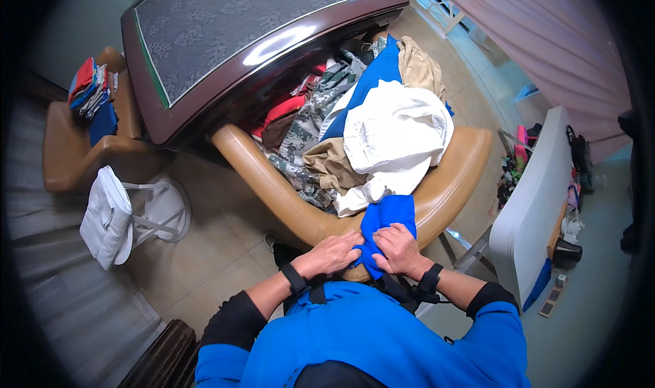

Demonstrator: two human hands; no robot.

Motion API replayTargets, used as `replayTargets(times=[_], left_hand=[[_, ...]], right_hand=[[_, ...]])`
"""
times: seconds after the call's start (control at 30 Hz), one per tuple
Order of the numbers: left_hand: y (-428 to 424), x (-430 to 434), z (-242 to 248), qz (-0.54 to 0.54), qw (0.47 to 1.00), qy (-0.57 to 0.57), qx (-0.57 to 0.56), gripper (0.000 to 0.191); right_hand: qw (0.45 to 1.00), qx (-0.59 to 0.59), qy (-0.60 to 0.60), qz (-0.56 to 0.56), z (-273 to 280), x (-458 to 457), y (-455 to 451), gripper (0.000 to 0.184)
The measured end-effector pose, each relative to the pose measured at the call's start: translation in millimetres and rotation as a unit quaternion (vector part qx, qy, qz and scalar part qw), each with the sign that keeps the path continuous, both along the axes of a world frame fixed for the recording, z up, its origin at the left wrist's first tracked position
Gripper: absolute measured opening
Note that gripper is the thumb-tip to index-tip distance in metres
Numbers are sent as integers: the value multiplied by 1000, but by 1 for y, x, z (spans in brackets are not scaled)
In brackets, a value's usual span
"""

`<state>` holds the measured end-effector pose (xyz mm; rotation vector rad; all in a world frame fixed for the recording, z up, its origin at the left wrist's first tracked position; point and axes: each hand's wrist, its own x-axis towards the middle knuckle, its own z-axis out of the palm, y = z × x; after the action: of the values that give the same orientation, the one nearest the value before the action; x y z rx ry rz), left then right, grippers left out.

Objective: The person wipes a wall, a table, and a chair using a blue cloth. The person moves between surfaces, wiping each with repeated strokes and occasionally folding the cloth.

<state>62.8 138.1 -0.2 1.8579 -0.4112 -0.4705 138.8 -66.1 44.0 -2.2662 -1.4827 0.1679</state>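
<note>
Both my hands grip a blue cloth garment (391, 211), bunched over the rounded edge of a tan leather chair (455, 183). My left hand (332, 255) pinches its left side, and my right hand (398, 250) holds its right side with curled fingers. Just beyond lies a crumpled white garment (396, 127) on a heap of clothes. That heap includes camouflage fabric (307, 132), a khaki garment (335, 160), another khaki piece (419, 65), a longer blue piece (376, 81) and red cloth (286, 110). The lower layers of the heap are hidden.
A dark-rimmed table (204, 93) with a grey cloth top stands beyond the chair. At left, folded clothes (94, 88) lie on another tan chair (64, 152), near a white stool (166, 209) and a folded white item (106, 219). A white table (529, 198) stands at right.
</note>
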Motion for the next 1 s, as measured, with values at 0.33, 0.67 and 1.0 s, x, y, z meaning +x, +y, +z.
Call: replayTargets(times=[0.33, 0.67, 1.0], left_hand=[[8, 12, -16, -61, 997, 36, -16, 33], [9, 18, -23, -92, 995, 42, -11, 38], [19, 36, -18, -153, 988, 19, 1, 37]], right_hand=[[998, -58, -19, -8, -6, 1, -2, 37], [997, -68, -17, -18, -6, -2, 0, 42], [997, -63, 11, -41, 1, 0, 6, 34]])
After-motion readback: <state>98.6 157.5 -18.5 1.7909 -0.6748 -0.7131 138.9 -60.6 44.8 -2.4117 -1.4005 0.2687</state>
